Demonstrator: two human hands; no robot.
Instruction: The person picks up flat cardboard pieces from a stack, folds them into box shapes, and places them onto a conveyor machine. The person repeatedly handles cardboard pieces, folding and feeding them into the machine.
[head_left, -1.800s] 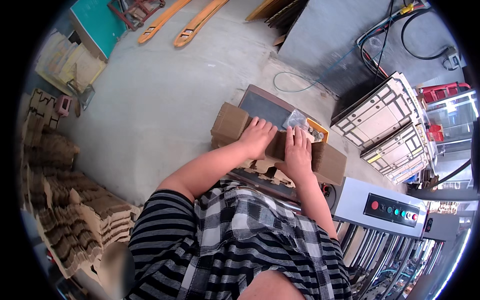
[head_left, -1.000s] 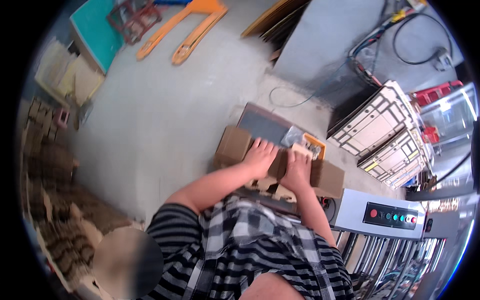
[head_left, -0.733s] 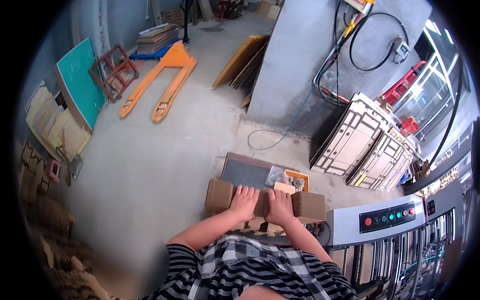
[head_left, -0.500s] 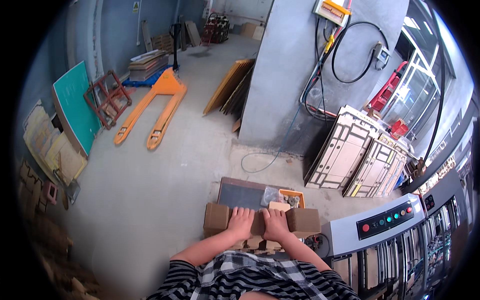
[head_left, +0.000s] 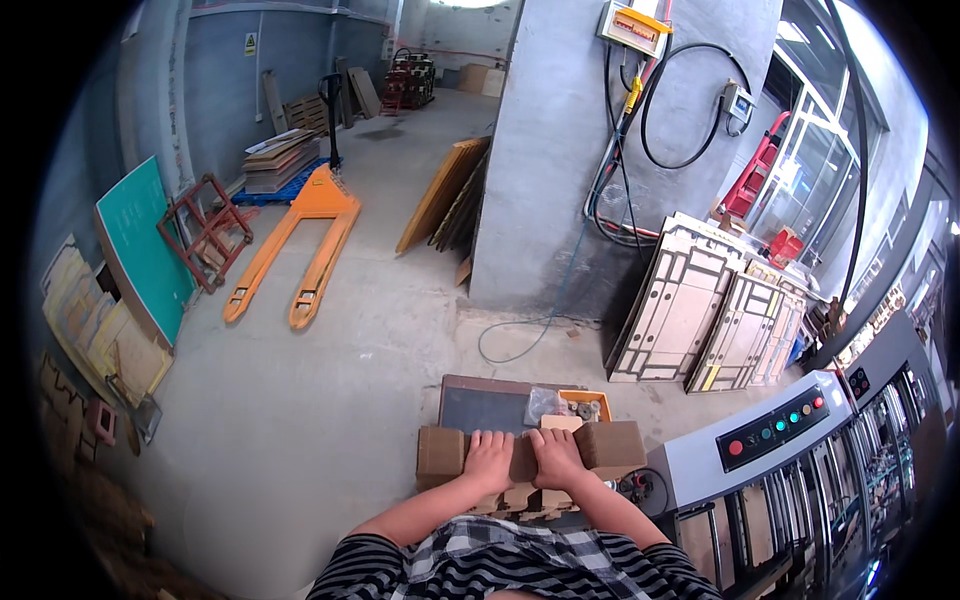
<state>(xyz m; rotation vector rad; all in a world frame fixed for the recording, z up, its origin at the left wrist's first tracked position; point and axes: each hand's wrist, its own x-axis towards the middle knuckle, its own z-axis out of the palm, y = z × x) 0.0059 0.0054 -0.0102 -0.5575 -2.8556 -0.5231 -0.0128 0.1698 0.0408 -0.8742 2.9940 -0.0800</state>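
Low in front of me lies a long brown cardboard piece (head_left: 612, 446) with block-like ends, running left to right. My left hand (head_left: 489, 461) is closed over its middle from above, fingers bent across the far edge. Close beside it, my right hand (head_left: 555, 458) grips the same piece in the same way. More brown cardboard with notched edges shows between my forearms, partly hidden by my hands. Just beyond sits a dark flat board (head_left: 482, 402), with a clear plastic bag (head_left: 543, 404) and a yellow tray (head_left: 600, 400) of small parts at its right.
A grey machine with a button panel (head_left: 772, 428) stands close on my right. Framed boards (head_left: 668, 310) lean by a grey pillar (head_left: 560, 130). An orange pallet truck (head_left: 325, 200) is parked ahead left, near a green board (head_left: 150, 250). A thin hose (head_left: 510, 360) lies on the floor.
The view has shifted slightly, so the surroundings sit lower and a little left in most places. Both hands stay on the cardboard piece, with little visible change in their grip.
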